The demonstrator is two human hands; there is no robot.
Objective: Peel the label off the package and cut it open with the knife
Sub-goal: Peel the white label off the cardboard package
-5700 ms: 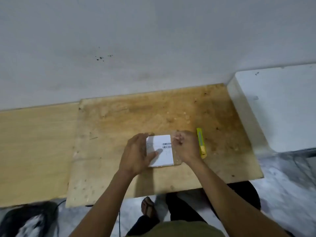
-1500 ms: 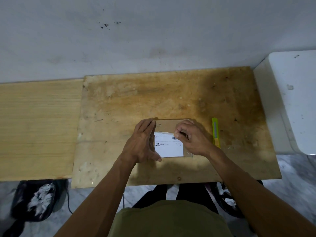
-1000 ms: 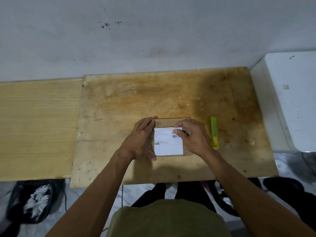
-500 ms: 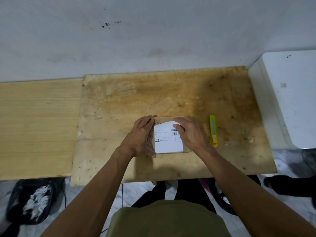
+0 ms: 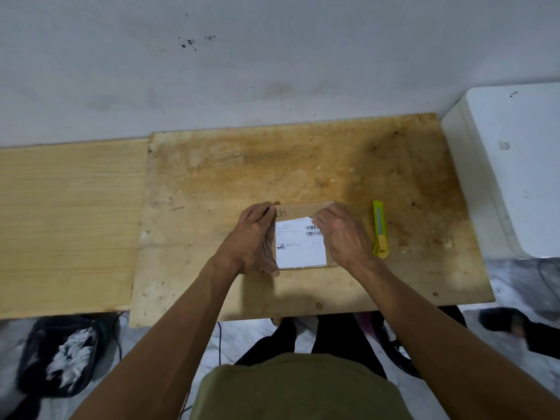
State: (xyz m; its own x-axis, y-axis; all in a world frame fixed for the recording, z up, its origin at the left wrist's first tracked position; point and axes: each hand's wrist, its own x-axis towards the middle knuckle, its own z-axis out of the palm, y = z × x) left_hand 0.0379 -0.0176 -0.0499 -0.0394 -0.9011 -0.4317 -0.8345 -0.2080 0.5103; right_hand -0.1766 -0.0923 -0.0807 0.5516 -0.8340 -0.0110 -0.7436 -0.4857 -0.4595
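Note:
A small brown cardboard package (image 5: 303, 209) lies flat on the stained plywood board (image 5: 230, 177), near its front middle. A white label (image 5: 298, 248) with barcodes covers most of its top; the label's upper right corner looks lifted. My left hand (image 5: 253, 242) clamps the package's left side. My right hand (image 5: 344, 234) rests on the right side, fingertips pinching the label's upper right corner. A yellow-green utility knife (image 5: 379, 228) lies on the board just right of my right hand, untouched.
A pale wooden plank (image 5: 66, 225) adjoins the board on the left. A white box-like surface (image 5: 515, 165) stands at the right. The wall rises behind. Below the table's front edge, a black bin of paper scraps (image 5: 60, 356) sits on the floor at left.
My right hand's fingertips have worked along the label's top edge, which has shifted toward the package's far edge since 1.5 s ago. My left hand has stayed clamped. The knife has not moved.

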